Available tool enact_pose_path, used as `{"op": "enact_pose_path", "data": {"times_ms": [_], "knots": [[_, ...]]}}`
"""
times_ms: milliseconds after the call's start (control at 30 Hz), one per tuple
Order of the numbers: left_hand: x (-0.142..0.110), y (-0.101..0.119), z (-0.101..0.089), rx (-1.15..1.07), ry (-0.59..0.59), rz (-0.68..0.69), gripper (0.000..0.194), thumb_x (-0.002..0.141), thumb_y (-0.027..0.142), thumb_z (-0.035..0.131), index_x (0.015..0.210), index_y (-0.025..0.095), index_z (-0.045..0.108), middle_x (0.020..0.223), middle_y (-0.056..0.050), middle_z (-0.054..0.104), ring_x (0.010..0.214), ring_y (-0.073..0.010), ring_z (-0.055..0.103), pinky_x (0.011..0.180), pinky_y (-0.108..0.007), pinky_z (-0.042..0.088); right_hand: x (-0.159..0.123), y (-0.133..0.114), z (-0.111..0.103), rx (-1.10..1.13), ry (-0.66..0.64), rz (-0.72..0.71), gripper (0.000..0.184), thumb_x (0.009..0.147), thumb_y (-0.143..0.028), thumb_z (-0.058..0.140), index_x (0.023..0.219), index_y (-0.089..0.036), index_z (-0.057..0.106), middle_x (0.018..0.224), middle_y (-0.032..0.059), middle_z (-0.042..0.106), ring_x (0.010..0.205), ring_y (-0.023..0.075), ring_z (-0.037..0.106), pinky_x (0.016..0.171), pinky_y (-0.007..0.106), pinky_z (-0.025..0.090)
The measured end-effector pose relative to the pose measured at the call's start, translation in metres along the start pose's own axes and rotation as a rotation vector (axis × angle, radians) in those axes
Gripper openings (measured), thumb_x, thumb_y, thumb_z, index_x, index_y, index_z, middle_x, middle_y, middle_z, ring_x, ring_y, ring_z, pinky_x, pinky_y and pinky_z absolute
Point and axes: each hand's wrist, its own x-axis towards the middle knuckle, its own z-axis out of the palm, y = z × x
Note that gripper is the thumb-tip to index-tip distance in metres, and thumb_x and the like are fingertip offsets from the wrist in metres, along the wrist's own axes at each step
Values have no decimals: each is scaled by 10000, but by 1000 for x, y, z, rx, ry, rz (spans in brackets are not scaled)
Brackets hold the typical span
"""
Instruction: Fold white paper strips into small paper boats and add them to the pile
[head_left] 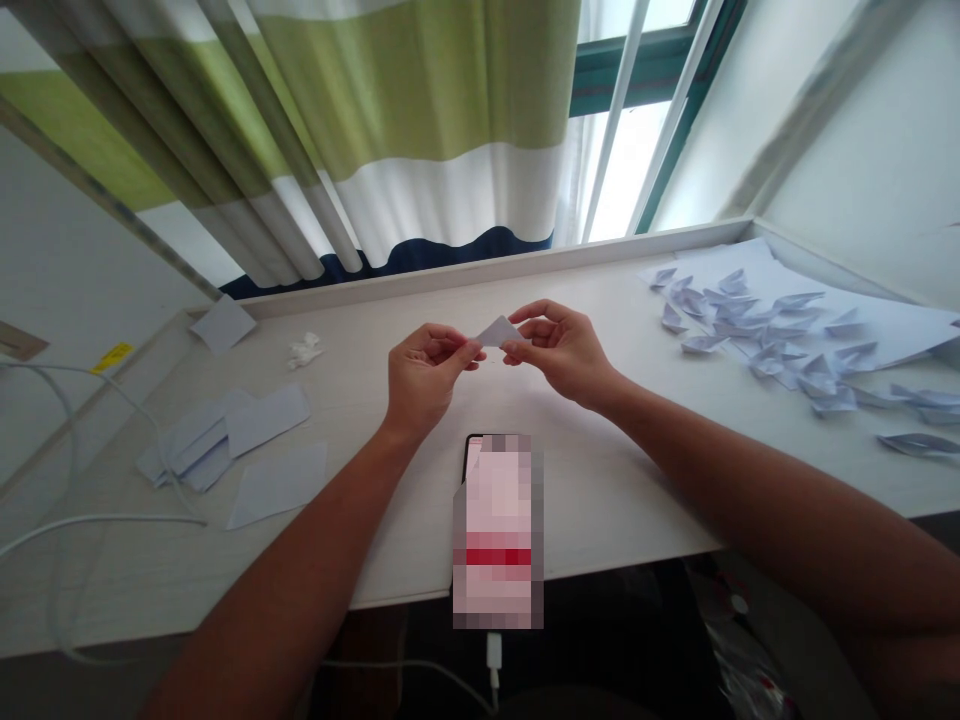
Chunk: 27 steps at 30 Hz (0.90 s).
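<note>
A small piece of white paper folded to a triangle (500, 331) is held up between my two hands, its peak pointing away from me. My left hand (427, 375) pinches its left corner between thumb and fingers. On the other side, my right hand (566, 350) grips the right corner with the thumb in front and fingers behind. The lower edge of the paper is partly covered by my thumbs. Both hands are above the middle of the pale wooden desk (405, 480).
Many folded paper boats (772, 325) lie at the right, some on large white sheets (892, 310). Loose paper pieces (268, 418) and a crumpled scrap (304, 350) are at the left. A phone (497, 500) with a charging cable (493, 652) sits at the front edge. Curtains (450, 90) hang behind.
</note>
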Motion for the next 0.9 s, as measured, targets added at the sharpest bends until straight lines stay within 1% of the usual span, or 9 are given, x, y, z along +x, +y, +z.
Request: {"op": "enact_pose_path", "data": {"times_ms": [67, 167, 233, 300, 367, 533, 633, 733, 900], "knots": [[0, -1, 1, 6, 20, 38, 281, 781, 348, 938, 831, 193, 709, 769, -5, 779, 789, -200, 818, 771, -342, 679, 0, 0, 1, 17, 2, -1, 506, 735, -462, 990, 1035, -205, 674, 822, 11, 791, 740, 197, 782, 770, 398, 669], [0, -3, 1, -26, 27, 29, 325, 750, 359, 968, 904, 185, 742, 830, -18, 799, 817, -198, 819, 789, -337, 678, 0, 1, 1, 31, 13, -10, 516, 715, -469, 1005, 1017, -210, 676, 829, 7, 798, 735, 194, 779, 772, 399, 670], [1, -2, -1, -62, 7, -21, 385, 754, 434, 968, 952, 186, 749, 879, -32, 813, 839, -205, 823, 784, -336, 678, 0, 1, 1, 36, 26, -16, 510, 720, -473, 1003, 1013, -212, 676, 847, 11, 803, 735, 189, 776, 773, 396, 669], [2, -1, -2, -105, -44, -94, 429, 801, 543, 920, 959, 183, 748, 911, -53, 821, 871, -221, 832, 781, -340, 676, -1, 1, 1, 36, 34, -17, 496, 744, -473, 988, 1028, -211, 676, 872, 17, 804, 737, 185, 775, 779, 396, 670], [2, 1, -4, -142, -104, -158, 453, 831, 586, 887, 978, 177, 759, 928, -72, 831, 909, -238, 838, 791, -346, 672, -1, 0, 1, 31, 35, -13, 476, 775, -462, 966, 1054, -211, 673, 894, 22, 803, 743, 184, 773, 786, 398, 670], [1, 5, -6, -185, -217, -251, 465, 779, 500, 958, 1053, 163, 792, 942, -94, 851, 927, -250, 837, 802, -346, 655, -3, -1, 2, -3, 13, -21, 411, 827, -426, 924, 1074, -214, 673, 899, 10, 773, 732, 172, 754, 753, 377, 658], [1, 6, -7, -258, -277, -305, 451, 795, 507, 952, 1049, 165, 804, 994, -103, 858, 933, -248, 835, 776, -327, 643, -3, -2, 3, -1, 5, -30, 384, 859, -452, 896, 1066, -212, 680, 908, 12, 757, 709, 160, 733, 713, 366, 649], [1, 7, -8, -307, -323, -348, 429, 804, 503, 952, 1042, 174, 816, 1008, -98, 860, 921, -238, 832, 751, -308, 629, -2, -3, 4, 6, 31, -26, 369, 856, -453, 896, 1036, -215, 679, 902, 7, 747, 684, 146, 705, 690, 356, 638], [1, 6, -10, -315, -347, -381, 415, 779, 431, 986, 1069, 181, 826, 1031, -96, 862, 909, -225, 828, 761, -303, 617, -3, -8, 5, 57, 67, 30, 297, 819, -327, 887, 995, -207, 679, 881, -3, 742, 682, 137, 704, 715, 352, 633]]}}
